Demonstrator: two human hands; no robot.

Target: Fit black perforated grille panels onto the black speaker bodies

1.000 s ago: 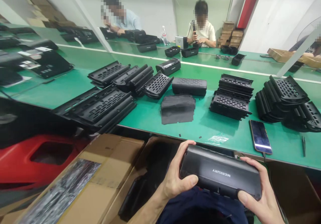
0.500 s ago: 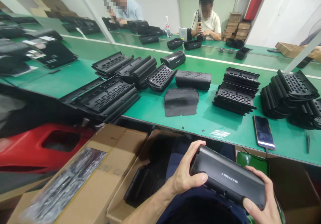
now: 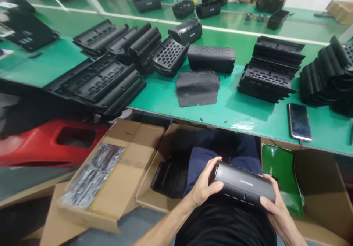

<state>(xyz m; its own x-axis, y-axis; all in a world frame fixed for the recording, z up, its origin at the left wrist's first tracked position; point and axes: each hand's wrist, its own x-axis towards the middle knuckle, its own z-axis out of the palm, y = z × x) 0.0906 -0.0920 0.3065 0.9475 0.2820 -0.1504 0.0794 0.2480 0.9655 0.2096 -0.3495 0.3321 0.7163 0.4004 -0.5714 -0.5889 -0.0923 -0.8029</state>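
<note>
- Black speaker housing (image 3: 242, 184): lies crosswise over my lap, near side of the green table (image 3: 165, 102), logo face up
- My left hand (image 3: 205, 185): clasps the housing's left end, thumb on the near edge, fingers curled over the far edge
- My right hand (image 3: 271, 203): grips the right end, thumb on the near face
- Cardboard box (image 3: 149, 198): just left of my left hand, holding dark parts
- Phone (image 3: 299, 121): on the table, far right of the housing

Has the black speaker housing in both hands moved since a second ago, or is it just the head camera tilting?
Yes. The speaker housing has dropped toward the lap, farther below the green table edge, with the left hand and right hand gripping its ends.
</note>
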